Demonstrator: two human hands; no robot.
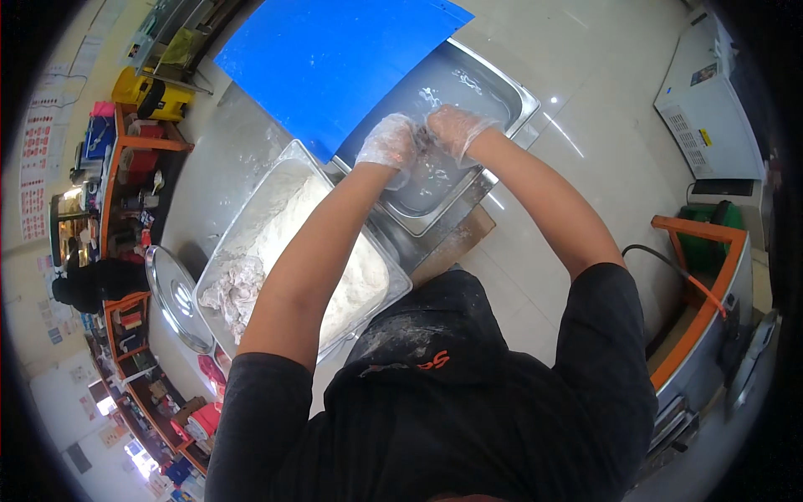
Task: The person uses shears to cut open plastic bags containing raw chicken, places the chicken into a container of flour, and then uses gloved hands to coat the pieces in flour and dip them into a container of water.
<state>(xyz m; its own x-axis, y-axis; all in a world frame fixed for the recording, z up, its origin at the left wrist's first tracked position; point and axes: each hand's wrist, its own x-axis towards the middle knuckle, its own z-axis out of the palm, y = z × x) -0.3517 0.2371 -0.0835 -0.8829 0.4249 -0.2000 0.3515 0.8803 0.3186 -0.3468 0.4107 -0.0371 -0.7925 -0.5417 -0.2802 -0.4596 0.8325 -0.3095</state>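
Note:
My left hand [388, 147] and my right hand [455, 129], both in clear plastic gloves, are close together over a steel pan [510, 105] of cloudy liquid. Their fingers curl inward around something brownish and wet that I cannot make out, partly hidden by the gloves. A blue board [335, 58] lies across the pan's upper left part. Below and left of my hands, a second steel container [398, 283] holds white flour [351, 293], with flour-coated lumps [232, 294] at its left end, partly hidden behind my left forearm.
A round steel lid [176, 301] stands left of the flour. Orange-framed shelves [120, 192] with assorted items line the left side, beside a yellow container [167, 100]. A white appliance [703, 109] and an orange-edged counter [669, 351] with a black hose stand at the right on tiled floor.

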